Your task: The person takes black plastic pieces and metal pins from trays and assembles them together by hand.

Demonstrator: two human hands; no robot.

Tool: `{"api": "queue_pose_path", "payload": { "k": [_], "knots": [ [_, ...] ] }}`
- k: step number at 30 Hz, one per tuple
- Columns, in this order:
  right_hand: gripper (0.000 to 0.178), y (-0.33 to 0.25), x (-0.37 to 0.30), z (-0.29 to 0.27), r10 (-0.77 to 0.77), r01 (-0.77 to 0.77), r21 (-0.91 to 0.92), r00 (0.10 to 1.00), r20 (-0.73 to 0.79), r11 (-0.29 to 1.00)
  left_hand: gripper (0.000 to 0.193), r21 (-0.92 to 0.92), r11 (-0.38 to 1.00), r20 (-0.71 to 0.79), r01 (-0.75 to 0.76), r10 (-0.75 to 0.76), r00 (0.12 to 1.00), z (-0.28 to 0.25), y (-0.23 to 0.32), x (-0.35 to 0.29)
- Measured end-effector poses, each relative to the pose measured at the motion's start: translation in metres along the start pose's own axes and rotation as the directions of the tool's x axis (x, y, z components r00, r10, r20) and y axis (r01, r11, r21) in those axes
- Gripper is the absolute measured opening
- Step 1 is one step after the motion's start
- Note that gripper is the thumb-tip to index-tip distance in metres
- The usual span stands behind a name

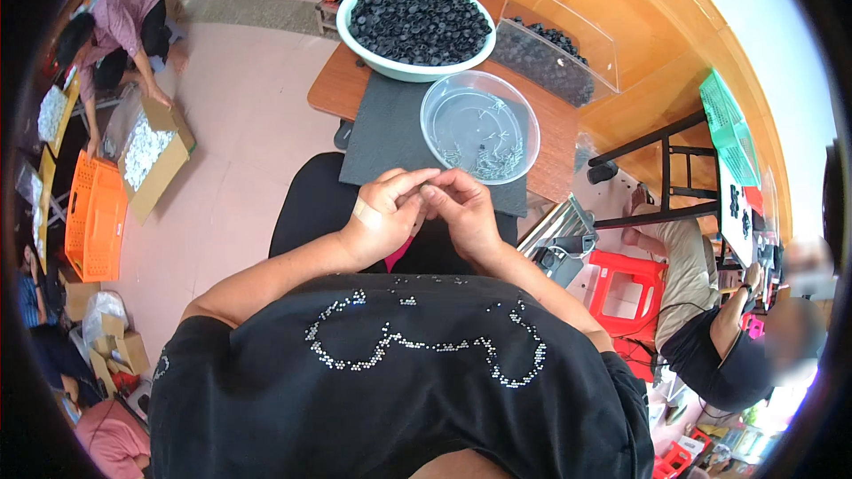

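My left hand (383, 213) and my right hand (463, 209) meet over my lap at the near edge of a dark grey mat (390, 137). Thumbs and forefingers of both are pinched together at one spot; whatever sits between them is too small and covered to name. A pale plaster strip (367, 214) is on the back of my left hand. Just beyond my fingers stands a clear round plastic tub (429, 131) with small thin metal pieces (497, 160) scattered on its bottom. Behind it, a pale green basin (351, 44) is heaped with small black round parts (422, 22).
A clear box (555, 75) of black parts stands at the table's (333, 89) right rear. Red stools (626, 288) and a seated person (737, 346) are to the right. On the left, another person (111, 31) bends over a carton (169, 160) of white pieces beside an orange crate (93, 217).
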State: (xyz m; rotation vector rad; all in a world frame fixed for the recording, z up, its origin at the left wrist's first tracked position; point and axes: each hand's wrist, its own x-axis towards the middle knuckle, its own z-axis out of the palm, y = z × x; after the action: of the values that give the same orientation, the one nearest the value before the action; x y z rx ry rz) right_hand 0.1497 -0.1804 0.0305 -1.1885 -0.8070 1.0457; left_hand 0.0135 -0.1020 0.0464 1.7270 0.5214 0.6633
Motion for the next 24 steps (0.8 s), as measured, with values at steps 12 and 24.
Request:
{"api": "queue_pose_path", "payload": {
  "k": [12, 24],
  "knots": [
    [0.008, 0.007, 0.000, -0.002, 0.055, -0.062, 0.150, 0.997, 0.051, 0.987, 0.032, -0.203, 0.969, -0.011, 0.142, -0.147, 0.989, 0.009, -0.019, 0.004],
    [0.006, 0.029, 0.009, -0.012, 0.001, 0.002, -0.033, 0.997, 0.081, 0.999, 0.041, -0.393, 0.887, 0.084, 0.243, -0.228, 0.970, 0.012, -0.031, 0.005]
  ]
}}
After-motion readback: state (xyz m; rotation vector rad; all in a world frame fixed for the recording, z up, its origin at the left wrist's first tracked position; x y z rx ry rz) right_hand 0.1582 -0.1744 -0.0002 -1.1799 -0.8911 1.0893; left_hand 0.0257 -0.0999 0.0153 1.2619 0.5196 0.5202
